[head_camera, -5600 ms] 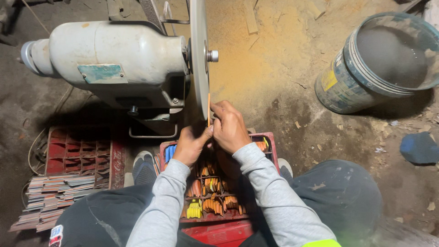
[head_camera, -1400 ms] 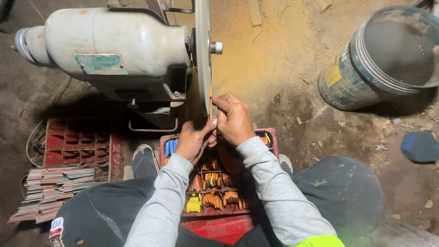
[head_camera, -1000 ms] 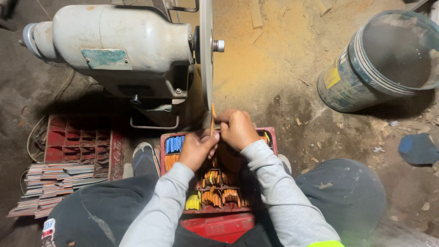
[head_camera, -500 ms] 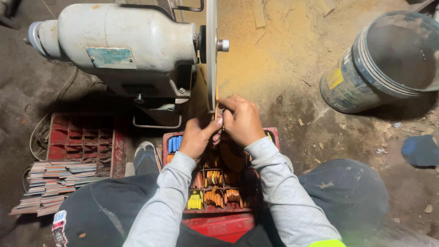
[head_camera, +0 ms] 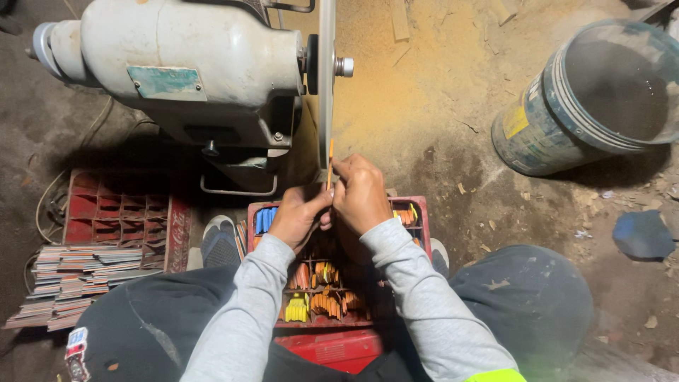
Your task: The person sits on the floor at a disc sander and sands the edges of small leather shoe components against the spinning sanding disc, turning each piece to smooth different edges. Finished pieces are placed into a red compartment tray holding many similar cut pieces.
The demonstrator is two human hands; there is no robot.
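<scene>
Fingers: both sets pinched narrow on one thin orange strip (head_camera: 330, 161), held upright; left hand (head_camera: 297, 216) low on it, right hand (head_camera: 362, 192) just beside and slightly higher.
Strip: its flat side seems to lie against the face of the disc (head_camera: 326, 78); whether it truly touches, cannot tell.
Disc: one, seen edge-on, upright, mounted on the shaft of the motor (head_camera: 191, 60); spinning or still, cannot tell.
Motor: one, pale grey, directly left of the disc, on a dark stand.
Crate (head_camera: 417, 212): red, gridded, below the disc and under the wrists, between the person's knees; cells hold bundles of strips, mostly orange, one blue bundle top left, one yellow bundle bottom left.
Second crate (head_camera: 124, 216): red, left of the first, below the motor; cells look empty.
Stacks (head_camera: 71, 276): flat pale pieces piled below the second crate; too many to count.
Bucket (head_camera: 580, 92): one, tilted, well right of the disc, dark inside.
Floor (head_camera: 424, 85): orange dust spread right of the disc.
Blue scrap (head_camera: 643, 233): one, below the bucket.
Progress, judged: one strip at the disc; many bundles sit in the crate, but which are ground and which are waiting does not show. The dust suggests much grinding is done.
Count: two hands, one strip in hand, two crates, one motor, one disc, one bucket.
</scene>
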